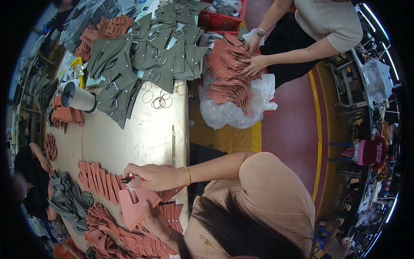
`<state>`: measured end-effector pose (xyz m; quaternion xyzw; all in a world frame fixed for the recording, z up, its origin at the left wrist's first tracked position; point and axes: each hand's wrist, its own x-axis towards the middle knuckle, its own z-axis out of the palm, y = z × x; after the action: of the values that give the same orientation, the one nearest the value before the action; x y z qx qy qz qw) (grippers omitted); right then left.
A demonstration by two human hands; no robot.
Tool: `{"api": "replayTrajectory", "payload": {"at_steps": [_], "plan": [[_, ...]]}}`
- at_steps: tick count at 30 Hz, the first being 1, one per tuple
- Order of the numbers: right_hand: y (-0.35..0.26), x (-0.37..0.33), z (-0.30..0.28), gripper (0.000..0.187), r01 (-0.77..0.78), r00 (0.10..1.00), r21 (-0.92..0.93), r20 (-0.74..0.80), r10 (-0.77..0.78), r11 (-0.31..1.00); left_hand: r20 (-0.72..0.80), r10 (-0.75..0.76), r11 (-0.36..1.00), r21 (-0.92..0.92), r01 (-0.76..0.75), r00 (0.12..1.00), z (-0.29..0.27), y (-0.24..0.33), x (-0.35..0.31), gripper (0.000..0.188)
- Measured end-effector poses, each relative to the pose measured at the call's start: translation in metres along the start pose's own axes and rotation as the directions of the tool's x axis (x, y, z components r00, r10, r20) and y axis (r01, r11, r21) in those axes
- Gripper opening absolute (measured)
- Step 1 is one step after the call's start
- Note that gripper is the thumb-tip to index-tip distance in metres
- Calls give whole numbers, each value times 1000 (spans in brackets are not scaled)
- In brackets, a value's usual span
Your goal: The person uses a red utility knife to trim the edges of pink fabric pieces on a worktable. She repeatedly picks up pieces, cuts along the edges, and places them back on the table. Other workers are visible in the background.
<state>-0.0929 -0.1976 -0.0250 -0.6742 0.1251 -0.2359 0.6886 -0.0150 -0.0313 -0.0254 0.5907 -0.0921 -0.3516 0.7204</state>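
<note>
My left hand [157, 223] pinches the lower edge of a salmon-coloured cut piece [133, 210] with a narrow slot in it. Its fingers are closed on the piece, partly hidden behind it. Just above, my right hand [157, 176] is wrapped round small thread snips [127, 179] with dark tips and a bit of red. The snips' tips are by the piece's upper edge; whether they touch it I cannot tell. Under and around both hands lie overlapping rows of similar salmon pieces [99, 180] with small light dots.
Grey-green pieces with buckles [161, 60] are heaped across the table's far part. Nearby lie gold rings [160, 102] and a thread spool [79, 97]. A co-worker's hands [255, 64] touch salmon pieces [228, 71] over a plastic-lined red crate. Another person [32, 181] sits at left.
</note>
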Motion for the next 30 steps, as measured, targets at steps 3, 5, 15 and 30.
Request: {"api": "replayTrajectory", "payload": {"at_steps": [3, 5, 15, 30], "plan": [[0, 0, 1, 34, -3, 1000, 3, -11, 3, 1000, 8, 7, 1000, 15, -7, 1000, 3, 2, -2, 50], [-1, 1, 1, 34, -11, 1000, -12, -12, 11, 1000, 17, 12, 1000, 15, -12, 1000, 6, 4, -4, 50], [-5, 0, 0, 32, -32, 999, -10, 9, 32, 999, -48, -7, 1000, -7, 7, 999, -14, -9, 5, 43], [0, 2, 0, 32, 55, 998, -45, -28, -56, 997, -42, 40, 999, -9, -40, 998, -14, -8, 6, 38]]}}
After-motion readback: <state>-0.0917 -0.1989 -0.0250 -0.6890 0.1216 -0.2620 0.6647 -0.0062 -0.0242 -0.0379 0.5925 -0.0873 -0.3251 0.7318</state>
